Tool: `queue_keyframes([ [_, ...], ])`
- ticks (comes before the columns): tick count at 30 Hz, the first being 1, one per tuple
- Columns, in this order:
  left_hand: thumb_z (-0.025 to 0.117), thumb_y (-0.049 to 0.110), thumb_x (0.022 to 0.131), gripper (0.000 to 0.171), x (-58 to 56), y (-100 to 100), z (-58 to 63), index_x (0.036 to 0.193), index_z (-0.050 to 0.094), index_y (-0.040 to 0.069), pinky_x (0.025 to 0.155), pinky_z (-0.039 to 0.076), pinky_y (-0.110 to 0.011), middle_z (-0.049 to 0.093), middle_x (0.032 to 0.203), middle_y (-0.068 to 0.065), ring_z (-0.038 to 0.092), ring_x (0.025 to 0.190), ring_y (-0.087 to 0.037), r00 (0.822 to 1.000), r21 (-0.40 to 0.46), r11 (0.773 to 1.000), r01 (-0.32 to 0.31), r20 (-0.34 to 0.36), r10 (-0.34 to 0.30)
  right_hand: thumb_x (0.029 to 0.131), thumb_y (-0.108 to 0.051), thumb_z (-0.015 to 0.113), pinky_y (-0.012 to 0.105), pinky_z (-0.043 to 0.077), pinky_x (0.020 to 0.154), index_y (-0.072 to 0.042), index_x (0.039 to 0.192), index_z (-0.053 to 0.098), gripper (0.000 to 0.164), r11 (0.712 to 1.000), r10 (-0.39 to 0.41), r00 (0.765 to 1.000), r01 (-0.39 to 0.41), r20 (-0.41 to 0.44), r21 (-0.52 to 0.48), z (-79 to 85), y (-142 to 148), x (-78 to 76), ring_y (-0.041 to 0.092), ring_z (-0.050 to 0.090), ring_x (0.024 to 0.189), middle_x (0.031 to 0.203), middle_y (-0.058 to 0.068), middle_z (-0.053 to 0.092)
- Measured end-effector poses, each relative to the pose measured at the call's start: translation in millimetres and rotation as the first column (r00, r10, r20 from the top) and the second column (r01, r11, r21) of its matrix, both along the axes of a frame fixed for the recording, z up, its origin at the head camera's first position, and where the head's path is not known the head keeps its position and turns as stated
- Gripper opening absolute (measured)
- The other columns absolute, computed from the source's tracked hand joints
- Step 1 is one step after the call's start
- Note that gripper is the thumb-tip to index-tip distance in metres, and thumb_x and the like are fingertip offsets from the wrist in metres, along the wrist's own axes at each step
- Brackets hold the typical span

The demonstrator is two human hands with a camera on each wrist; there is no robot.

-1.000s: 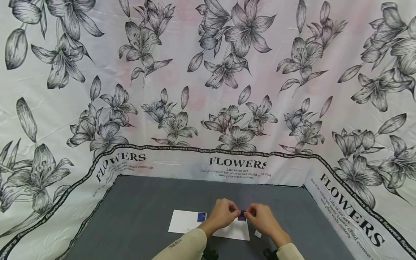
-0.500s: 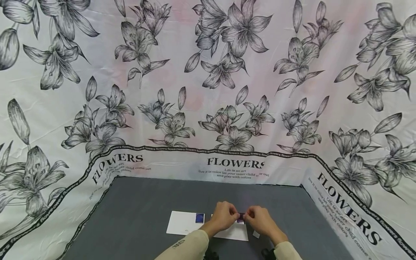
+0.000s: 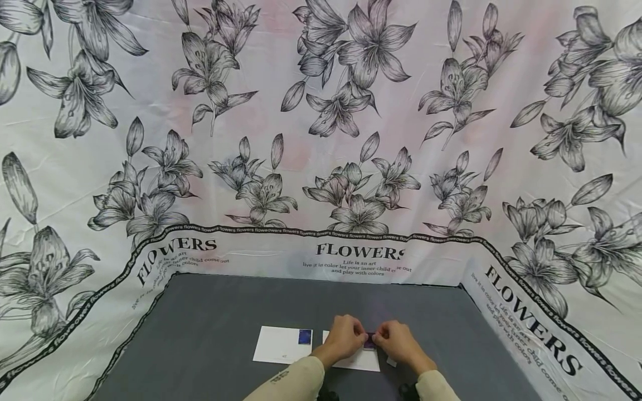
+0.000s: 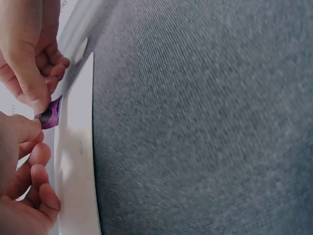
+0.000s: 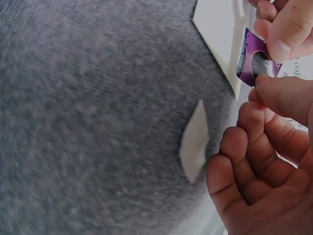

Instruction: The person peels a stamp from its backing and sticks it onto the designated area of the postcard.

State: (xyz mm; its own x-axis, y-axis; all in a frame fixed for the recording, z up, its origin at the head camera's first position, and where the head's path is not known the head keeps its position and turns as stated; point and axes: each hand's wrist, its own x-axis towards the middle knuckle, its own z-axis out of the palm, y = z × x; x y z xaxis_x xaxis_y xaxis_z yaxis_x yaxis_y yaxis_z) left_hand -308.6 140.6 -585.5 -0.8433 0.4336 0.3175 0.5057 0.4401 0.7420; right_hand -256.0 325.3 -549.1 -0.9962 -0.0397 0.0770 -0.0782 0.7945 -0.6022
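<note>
A small purple stamp with a dark oval is pinched at one edge by both hands. My left hand holds one corner between thumb and forefinger; my right hand pinches the other corner. In the right wrist view the stamp shows small print along its free edge. Close beneath it lies a white envelope, partly covered by the left hand; the stamp overlaps its upper right corner. In the left wrist view the remaining fingers of both hands curl loosely above the envelope.
To the left lies another white envelope with a blue stamp at its top right. A small white paper piece lies by the right hand on the grey tabletop. A flower-printed curtain encloses the back and sides.
Both hands keep their pinch on the stamp and have come slightly lower and nearer. The whole head view has drifted a little to the right.
</note>
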Motion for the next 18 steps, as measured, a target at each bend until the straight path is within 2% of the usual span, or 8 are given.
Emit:
queue_keyframes([
  [2, 0.082, 0.011, 0.091, 0.014, -7.1, 3, -14.4, 0.078, 0.081, 0.013, 0.054, 0.044, -0.022, 0.067, 0.069, 0.011, 0.053, 0.061, -0.002, 0.999, -0.023, 1.000, 0.003, -0.040, -0.004, 0.097, -0.011, 0.076, 0.027, 0.043, 0.053, -0.011, 0.079, 0.068, 0.019, 1.000, -0.003, 1.000, 0.003, 0.019, -0.007, -4.6, 1, -0.6, 0.011, 0.053, 0.059, 0.070, -0.005, 0.059],
  [6, 0.082, 0.013, 0.092, 0.014, -8.1, 2, -19.8, 0.078, 0.081, 0.015, 0.056, 0.046, -0.023, 0.068, 0.071, 0.012, 0.054, 0.063, -0.002, 0.998, -0.023, 1.000, 0.009, -0.059, -0.011, 0.097, -0.011, 0.075, 0.025, 0.042, 0.052, -0.012, 0.079, 0.069, 0.018, 1.000, -0.009, 0.999, 0.010, 0.035, -0.009, -10.4, 2, -1.4, 0.009, 0.052, 0.058, 0.070, -0.005, 0.059],
  [9, 0.084, 0.012, 0.090, 0.014, 0.8, -4, -6.1, 0.077, 0.081, 0.011, 0.057, 0.046, -0.022, 0.068, 0.069, 0.010, 0.054, 0.062, -0.001, 1.000, 0.018, 1.000, 0.009, 0.002, -0.009, 0.097, -0.011, 0.076, 0.026, 0.042, 0.052, -0.012, 0.078, 0.069, 0.020, 1.000, -0.016, 0.999, 0.016, 0.030, -0.012, -9.9, 1, -0.7, 0.009, 0.052, 0.057, 0.068, -0.005, 0.059],
  [13, 0.085, 0.010, 0.091, 0.013, 3.3, -4, -0.5, 0.078, 0.082, 0.010, 0.058, 0.045, -0.022, 0.069, 0.070, 0.009, 0.052, 0.062, 0.000, 0.999, -0.011, 1.000, -0.016, 0.048, 0.016, 0.097, -0.010, 0.076, 0.027, 0.042, 0.051, -0.011, 0.078, 0.069, 0.021, 1.000, -0.027, 0.999, 0.027, 0.029, -0.015, -7.9, -1, 0.0, 0.011, 0.052, 0.056, 0.067, -0.005, 0.058],
  [18, 0.085, 0.009, 0.092, 0.014, 5.7, -2, 5.7, 0.078, 0.081, 0.009, 0.059, 0.045, -0.023, 0.069, 0.071, 0.007, 0.051, 0.063, -0.001, 0.998, -0.040, 0.999, -0.024, 0.056, 0.027, 0.096, -0.009, 0.075, 0.027, 0.041, 0.053, -0.011, 0.077, 0.068, 0.021, 0.999, -0.053, 0.998, 0.053, 0.034, 0.000, -6.9, -1, 0.2, 0.011, 0.052, 0.058, 0.068, -0.005, 0.057],
])
